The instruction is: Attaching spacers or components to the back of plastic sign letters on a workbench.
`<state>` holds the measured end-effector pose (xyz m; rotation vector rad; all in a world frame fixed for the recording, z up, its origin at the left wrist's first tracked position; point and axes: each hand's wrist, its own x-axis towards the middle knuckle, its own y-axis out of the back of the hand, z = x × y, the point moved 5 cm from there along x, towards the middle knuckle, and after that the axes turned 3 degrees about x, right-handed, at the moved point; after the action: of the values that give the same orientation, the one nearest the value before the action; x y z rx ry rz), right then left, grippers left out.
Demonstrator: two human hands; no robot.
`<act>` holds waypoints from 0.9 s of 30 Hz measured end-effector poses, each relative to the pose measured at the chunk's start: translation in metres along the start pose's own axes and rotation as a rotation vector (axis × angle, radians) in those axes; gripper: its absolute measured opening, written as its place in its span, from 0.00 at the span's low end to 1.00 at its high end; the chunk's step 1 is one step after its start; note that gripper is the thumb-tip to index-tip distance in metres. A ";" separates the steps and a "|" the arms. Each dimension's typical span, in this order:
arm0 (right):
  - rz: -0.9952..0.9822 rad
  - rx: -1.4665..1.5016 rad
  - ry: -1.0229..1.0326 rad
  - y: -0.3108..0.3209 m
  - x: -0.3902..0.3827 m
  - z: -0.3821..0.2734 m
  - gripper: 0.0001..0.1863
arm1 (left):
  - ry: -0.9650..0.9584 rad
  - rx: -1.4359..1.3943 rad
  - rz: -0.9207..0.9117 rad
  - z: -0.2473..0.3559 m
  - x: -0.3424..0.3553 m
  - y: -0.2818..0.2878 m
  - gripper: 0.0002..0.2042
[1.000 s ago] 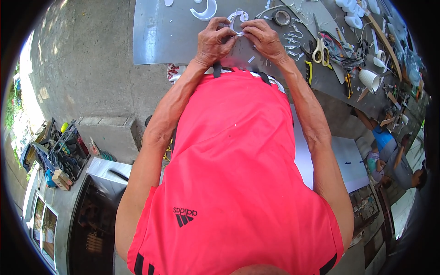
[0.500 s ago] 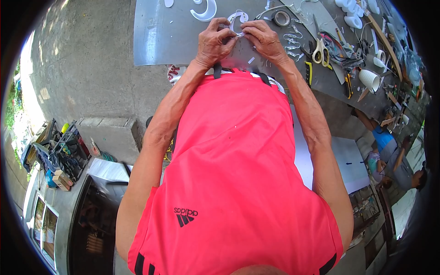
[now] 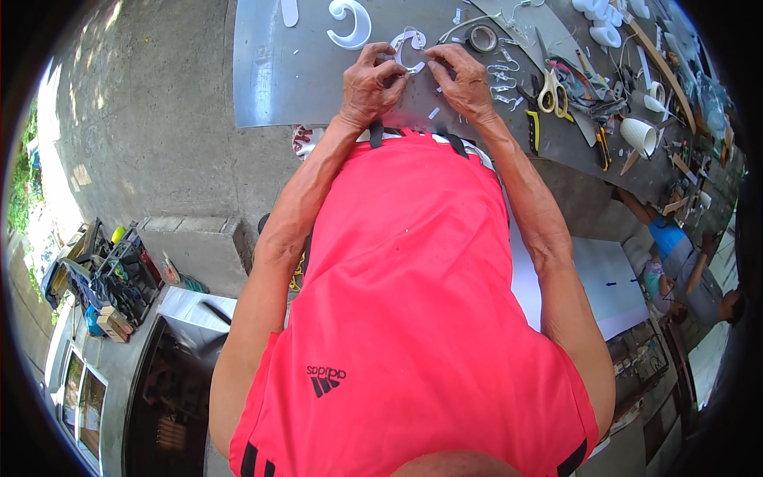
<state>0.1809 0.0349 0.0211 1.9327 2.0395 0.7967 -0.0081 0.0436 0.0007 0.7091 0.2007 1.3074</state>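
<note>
On the metal table, a small white curved piece (image 3: 399, 52) with little clear-and-metal parts along its inside stands between my hands. My left hand (image 3: 372, 86) is closed around its lower left side, thumb and fingertips on the rim. My right hand (image 3: 462, 81) is just right of the piece, fingers bent, with a gap between thumb and forefinger; nothing shows in it. A larger white hook-shaped piece (image 3: 362, 28) lies beyond my left hand. To the right of my right hand are a string of small wired modules (image 3: 501, 78) and a roll of tape (image 3: 482, 37).
Scissors (image 3: 548, 94), a yellow-and-black cutter (image 3: 533, 131), pliers (image 3: 604, 147) and a white cup-shaped thing (image 3: 638, 137) crowd the table's right side. White rolls (image 3: 608, 33) stand at the far right. Another person (image 3: 683, 262) is beyond the right edge. A concrete block (image 3: 195, 250) is at left.
My right hand's fingertips have come off the lower end of the curved piece and shifted slightly right. My left hand keeps its hold. The view has tilted slightly, so the table sits lower.
</note>
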 end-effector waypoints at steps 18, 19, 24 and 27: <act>-0.113 -0.012 -0.124 -0.017 0.002 0.004 0.08 | -0.038 0.024 0.008 0.002 0.000 0.004 0.07; -0.136 0.004 -0.150 -0.017 0.002 0.003 0.08 | -0.036 0.023 0.008 0.002 0.000 0.003 0.07; -0.207 0.023 -0.087 -0.014 0.000 0.004 0.12 | -0.053 0.021 0.019 0.003 0.000 0.002 0.07; -0.218 -0.025 -0.028 -0.016 0.001 0.003 0.12 | -0.044 0.014 0.018 0.003 0.000 0.002 0.07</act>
<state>0.1688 0.0367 0.0107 1.6617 2.1647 0.7355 -0.0083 0.0426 0.0040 0.7522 0.1679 1.3073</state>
